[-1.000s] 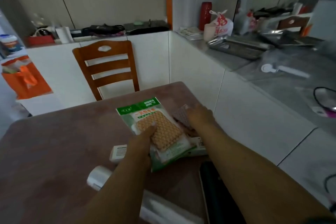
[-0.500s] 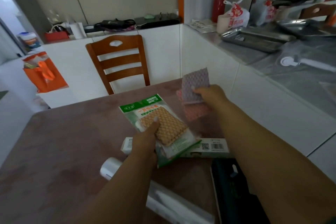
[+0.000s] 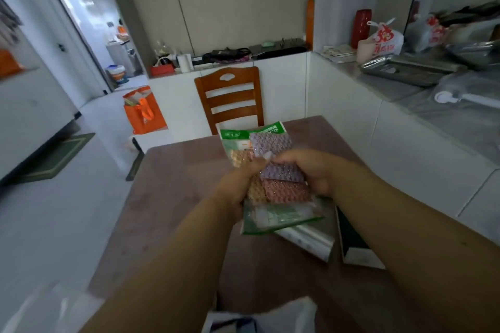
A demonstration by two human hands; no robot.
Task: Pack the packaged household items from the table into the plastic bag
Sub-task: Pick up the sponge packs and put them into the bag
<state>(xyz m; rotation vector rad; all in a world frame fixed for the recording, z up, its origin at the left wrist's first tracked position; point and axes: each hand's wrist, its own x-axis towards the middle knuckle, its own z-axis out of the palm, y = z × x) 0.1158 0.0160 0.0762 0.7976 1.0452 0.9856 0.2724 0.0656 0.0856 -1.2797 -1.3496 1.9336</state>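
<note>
While both hands grip, packs [image 3: 273, 186] lie between.

A dim kitchen-dining room with a pale tiled floor [image 3: 54, 224]. A brown tabletop [image 3: 173, 197] stands before a wooden chair [image 3: 230, 97]. White cabinets [image 3: 338, 105] carry a cluttered grey counter [image 3: 400, 86]. An orange bag [image 3: 143, 111] sits on the floor near a bright doorway [image 3: 89, 8].

One head-worn camera looks forward and down, close over the table [image 3: 173, 197], facing a chair [image 3: 230, 97].
</note>
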